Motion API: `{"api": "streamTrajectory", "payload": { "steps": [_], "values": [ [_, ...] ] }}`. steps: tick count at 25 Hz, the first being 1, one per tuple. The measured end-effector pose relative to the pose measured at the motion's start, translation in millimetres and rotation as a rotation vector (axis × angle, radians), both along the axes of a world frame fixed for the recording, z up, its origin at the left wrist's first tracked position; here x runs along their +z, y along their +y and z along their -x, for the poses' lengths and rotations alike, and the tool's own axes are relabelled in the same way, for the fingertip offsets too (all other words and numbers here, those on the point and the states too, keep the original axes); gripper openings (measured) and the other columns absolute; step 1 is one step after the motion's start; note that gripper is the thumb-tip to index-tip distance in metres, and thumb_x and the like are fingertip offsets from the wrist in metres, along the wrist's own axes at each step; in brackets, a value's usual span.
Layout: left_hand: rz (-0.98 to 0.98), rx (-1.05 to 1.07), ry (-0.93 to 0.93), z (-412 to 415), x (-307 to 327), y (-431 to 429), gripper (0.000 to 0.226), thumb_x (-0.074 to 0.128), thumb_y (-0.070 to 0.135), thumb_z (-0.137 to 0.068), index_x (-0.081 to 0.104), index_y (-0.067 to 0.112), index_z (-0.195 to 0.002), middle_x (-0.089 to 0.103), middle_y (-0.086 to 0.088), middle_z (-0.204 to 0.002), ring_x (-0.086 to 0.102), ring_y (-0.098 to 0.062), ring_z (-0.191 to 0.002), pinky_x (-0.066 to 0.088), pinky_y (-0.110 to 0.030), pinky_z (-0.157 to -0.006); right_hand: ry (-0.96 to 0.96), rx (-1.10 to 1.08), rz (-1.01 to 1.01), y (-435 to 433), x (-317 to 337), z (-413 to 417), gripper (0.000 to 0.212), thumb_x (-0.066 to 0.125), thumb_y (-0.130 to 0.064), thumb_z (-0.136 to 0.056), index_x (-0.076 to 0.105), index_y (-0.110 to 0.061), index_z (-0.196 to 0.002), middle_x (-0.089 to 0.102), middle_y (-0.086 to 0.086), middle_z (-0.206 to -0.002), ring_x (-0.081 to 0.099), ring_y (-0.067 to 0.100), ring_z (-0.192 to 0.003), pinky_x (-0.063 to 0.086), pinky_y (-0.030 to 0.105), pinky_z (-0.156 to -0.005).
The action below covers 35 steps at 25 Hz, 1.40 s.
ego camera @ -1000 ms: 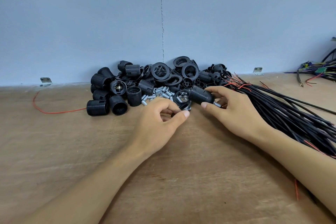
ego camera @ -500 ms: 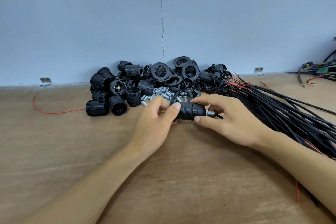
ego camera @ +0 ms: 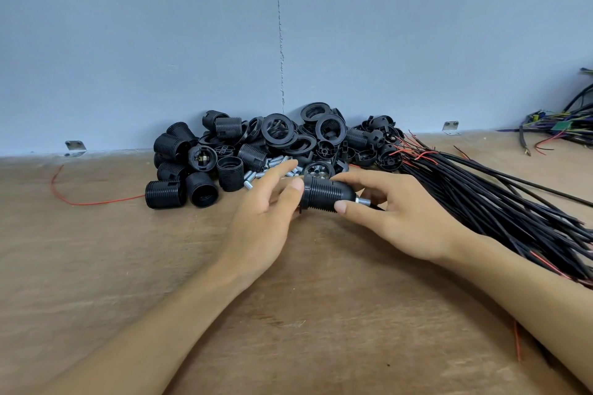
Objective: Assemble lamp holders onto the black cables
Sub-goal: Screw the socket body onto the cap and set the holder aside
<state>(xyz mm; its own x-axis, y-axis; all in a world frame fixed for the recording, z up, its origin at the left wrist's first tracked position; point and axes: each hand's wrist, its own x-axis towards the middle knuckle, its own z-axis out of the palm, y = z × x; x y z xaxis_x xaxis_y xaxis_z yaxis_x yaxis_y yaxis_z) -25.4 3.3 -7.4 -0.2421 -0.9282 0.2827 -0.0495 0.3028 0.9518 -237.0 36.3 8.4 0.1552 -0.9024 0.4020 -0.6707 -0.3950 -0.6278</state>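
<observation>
Your right hand grips the lamp holder, forefinger over it and thumb under, with a metal nipple poking out toward your palm. Your left hand is relaxed, fingers stretched out, thumb touching the holder's other end. Just beyond both hands lies the pile of black holder parts with small metal tubes. The black cables fan across the surface beside your right wrist.

A plain blue-grey wall, split by a thin vertical seam, meets a worn brown wooden counter, with a small metal bracket at the joint.
</observation>
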Motion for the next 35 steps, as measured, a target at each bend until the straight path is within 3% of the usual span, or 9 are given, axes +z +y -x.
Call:
{"api": "streamTrajectory", "payload": {
  "steps": [2, 6, 8, 13, 16, 21, 26, 32, 35],
  "values": [
    [0.010, -0.015, -0.021, -2, 1, 0, 0.037, 0.058, 0.032, -0.102, 0.060, 0.030, -0.139, 0.071, 0.023, -0.117, 0.064, 0.004, -0.114, 0.051, -0.034, -0.105, -0.009, 0.019, -0.014, 0, 0, 0, 0.028, 0.071, -0.037, -0.091, 0.070, -0.032, -0.118, 0.069, -0.012, -0.096, 0.058, 0.009, -0.078, 0.050, 0.032, -0.072],
    [0.019, -0.092, -0.078, -5, 2, 1, 0.041, 0.058, 0.017, -0.102, 0.058, 0.033, -0.140, 0.069, 0.030, -0.119, 0.060, 0.012, -0.116, 0.045, -0.005, -0.090, -0.079, 0.046, -0.072, 0, 2, 1, 0.019, 0.067, -0.030, -0.094, 0.072, -0.029, -0.113, 0.061, -0.014, -0.076, 0.057, 0.007, -0.070, 0.045, 0.027, -0.071],
    [0.024, -0.103, -0.095, -6, 3, 2, 0.044, 0.056, 0.008, -0.103, 0.058, 0.032, -0.140, 0.068, 0.033, -0.119, 0.058, 0.014, -0.117, 0.041, 0.001, -0.087, -0.085, 0.049, -0.091, 0, 4, 2, 0.020, 0.065, -0.029, -0.095, 0.072, -0.029, -0.114, 0.060, -0.017, -0.073, 0.057, 0.006, -0.069, 0.044, 0.025, -0.072],
    [0.046, -0.101, -0.071, -5, 3, 3, 0.041, 0.053, 0.009, -0.104, 0.061, 0.039, -0.131, 0.065, 0.034, -0.122, 0.055, 0.014, -0.121, 0.044, -0.011, -0.099, -0.066, 0.093, -0.119, 2, 7, 2, 0.020, 0.064, -0.029, -0.096, 0.071, -0.030, -0.115, 0.061, -0.013, -0.080, 0.057, 0.007, -0.073, 0.045, 0.030, -0.074],
    [0.071, -0.109, -0.062, -5, 3, 3, 0.041, 0.054, 0.007, -0.103, 0.060, 0.037, -0.131, 0.065, 0.036, -0.121, 0.055, 0.016, -0.119, 0.044, -0.005, -0.094, -0.051, 0.083, -0.117, 2, 8, 2, 0.021, 0.063, -0.030, -0.097, 0.071, -0.030, -0.116, 0.061, -0.013, -0.081, 0.056, 0.008, -0.073, 0.046, 0.034, -0.075],
    [0.057, -0.138, -0.020, -4, 3, 5, 0.035, 0.054, 0.016, -0.101, 0.061, 0.041, -0.124, 0.067, 0.030, -0.124, 0.058, 0.008, -0.122, 0.045, -0.030, -0.107, -0.017, 0.077, -0.102, 3, 10, 3, 0.024, 0.063, -0.031, -0.097, 0.070, -0.031, -0.120, 0.063, -0.013, -0.085, 0.053, 0.003, -0.071, 0.042, 0.023, -0.071],
    [0.096, -0.112, -0.049, -3, 5, 6, 0.039, 0.053, 0.009, -0.104, 0.060, 0.044, -0.122, 0.065, 0.038, -0.120, 0.056, 0.014, -0.119, 0.046, -0.025, -0.105, 0.011, 0.057, -0.081, 3, 11, 3, 0.025, 0.064, -0.030, -0.096, 0.071, -0.031, -0.120, 0.063, -0.021, -0.082, 0.055, 0.000, -0.073, 0.036, 0.011, -0.068],
    [0.105, -0.189, -0.028, -5, 5, 6, 0.047, 0.052, -0.004, -0.100, 0.062, 0.035, -0.124, 0.070, 0.026, -0.120, 0.059, 0.009, -0.119, 0.042, -0.004, -0.092, -0.029, 0.087, -0.175, 3, 12, 4, 0.025, 0.054, -0.033, -0.102, 0.070, -0.029, -0.122, 0.068, -0.008, -0.087, 0.055, 0.004, -0.068, 0.045, 0.027, -0.075],
    [0.120, -0.199, -0.023, -5, 4, 6, 0.052, 0.051, -0.008, -0.093, 0.062, 0.033, -0.123, 0.070, 0.020, -0.124, 0.059, 0.002, -0.124, 0.044, -0.015, -0.103, -0.051, 0.121, -0.234, 1, 12, 4, 0.029, 0.048, -0.036, -0.105, 0.070, -0.026, -0.121, 0.069, 0.021, -0.107, 0.055, 0.011, -0.067, 0.046, 0.049, -0.088]
  ]
}}
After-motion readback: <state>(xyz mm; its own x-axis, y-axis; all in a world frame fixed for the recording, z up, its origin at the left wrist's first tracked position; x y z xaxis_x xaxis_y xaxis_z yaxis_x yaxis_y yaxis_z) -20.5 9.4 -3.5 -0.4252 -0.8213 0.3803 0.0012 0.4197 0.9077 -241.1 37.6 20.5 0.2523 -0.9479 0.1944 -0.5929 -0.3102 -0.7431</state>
